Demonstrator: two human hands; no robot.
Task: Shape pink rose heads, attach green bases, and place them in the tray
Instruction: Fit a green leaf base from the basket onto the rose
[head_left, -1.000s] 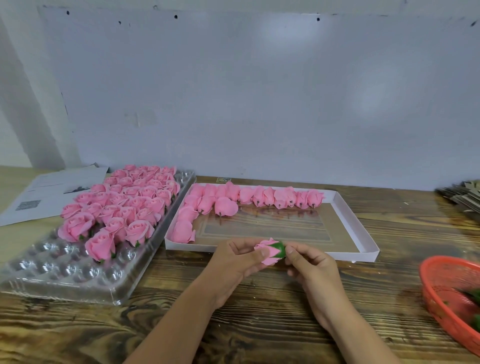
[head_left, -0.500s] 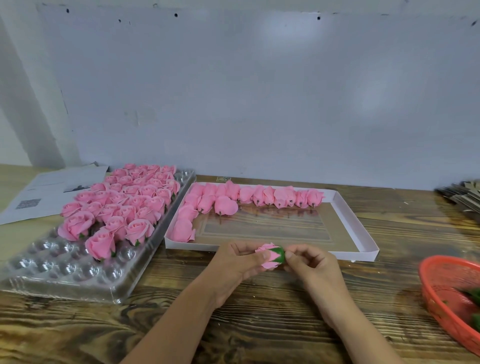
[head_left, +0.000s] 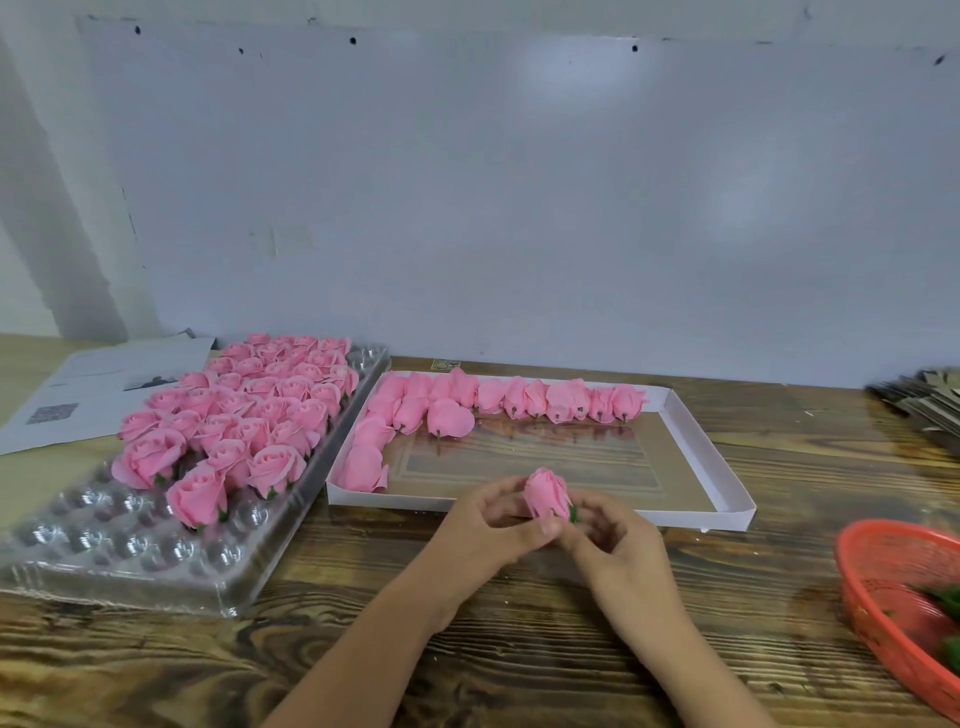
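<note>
Head view: both hands, left (head_left: 485, 530) and right (head_left: 608, 535), pinch one pink rose head (head_left: 545, 493) with green base (head_left: 573, 514) between them, bud upright, just in front of the white tray (head_left: 727, 499) near edge, above the bench (head_left: 519, 649).

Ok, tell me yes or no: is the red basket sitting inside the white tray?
No. The red basket sits on the wooden table to the right of the white tray, apart from it.
</note>
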